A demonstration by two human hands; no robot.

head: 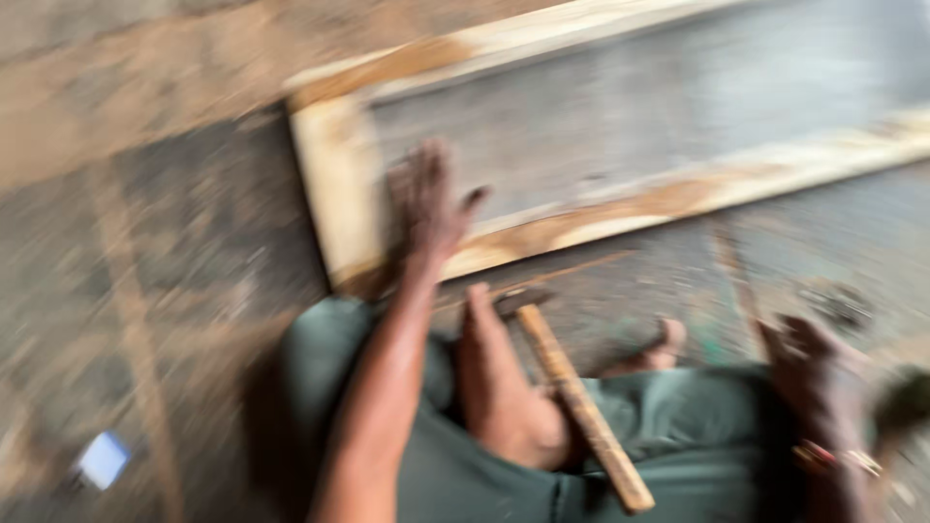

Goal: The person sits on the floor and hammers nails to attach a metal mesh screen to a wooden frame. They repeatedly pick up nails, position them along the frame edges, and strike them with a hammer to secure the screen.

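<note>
Resting nearest the camera across the lap, a wooden-handled hammer point(579, 405) is lying untouched, head pointing toward eleven o'clock. It is probably head-heavy and stiff, best gripped low on the handle. At twelve o'clock, the left hand point(429, 208) is pressing open-palmed on the wooden frame point(341, 184). At three o'clock, the right hand point(809, 363) is blurring; its grip cannot be told.

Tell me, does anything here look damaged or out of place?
The picture is blurred, so fine damage cannot be judged. One odd thing: a hammer lies loose across the person's lap, wooden handle pointing outward, in neither hand. The left hand rests on the wooden frame corner.
</note>
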